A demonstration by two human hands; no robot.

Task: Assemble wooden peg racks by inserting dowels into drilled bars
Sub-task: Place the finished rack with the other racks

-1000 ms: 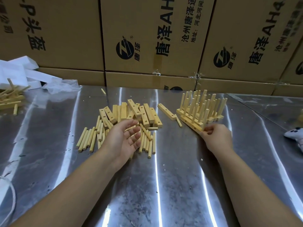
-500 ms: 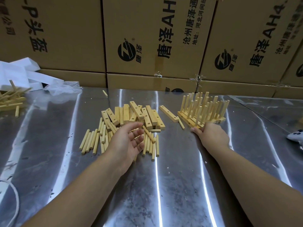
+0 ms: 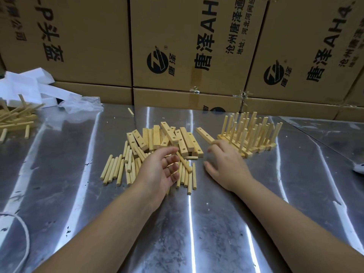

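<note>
Loose wooden dowels [image 3: 115,171] lie side by side on the steel table [image 3: 197,223], in front of a heap of drilled bars [image 3: 169,137]. My left hand [image 3: 159,172] hovers palm-up over the dowels with fingers apart and nothing in it. My right hand [image 3: 226,164] is slightly blurred, fingers spread, between the bars and a group of finished peg racks [image 3: 250,134] with upright dowels. Its fingertips are at the near end of a single drilled bar [image 3: 204,134]; I cannot tell if they touch it.
Cardboard boxes [image 3: 187,46] form a wall along the table's far edge. White foam pieces [image 3: 29,85], a plastic bag [image 3: 82,103] and more wooden parts [image 3: 15,119] sit at the far left. A white object [image 3: 359,168] shows at the right edge.
My right hand has left the front of the finished racks and moved left toward the single drilled bar. My left hand has stayed over the dowels.
</note>
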